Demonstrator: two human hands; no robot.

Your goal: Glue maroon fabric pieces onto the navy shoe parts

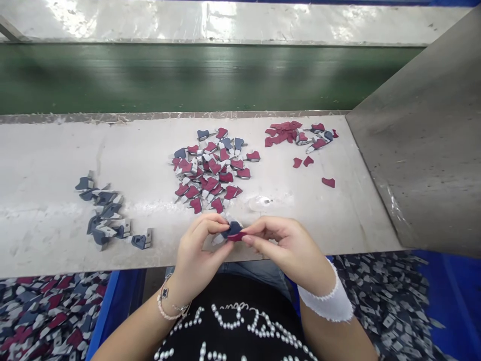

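Observation:
My left hand (199,253) and my right hand (287,248) meet at the near edge of the table (45,210), both pinching one small dark blue and red piece (233,230) between fingertips. Just beyond it lies a pile of red and blue pieces (212,170) with grey tabs. A group of blue and grey pieces (107,215) sits to the left. Red pieces (285,133), some single ones beside them, lie at the back right.
A green belt (188,75) runs behind the table. A slanted metal panel (424,140) stands on the right. Blue bins with several pieces sit below the table edge, one at the left (45,311) and one at the right (398,306).

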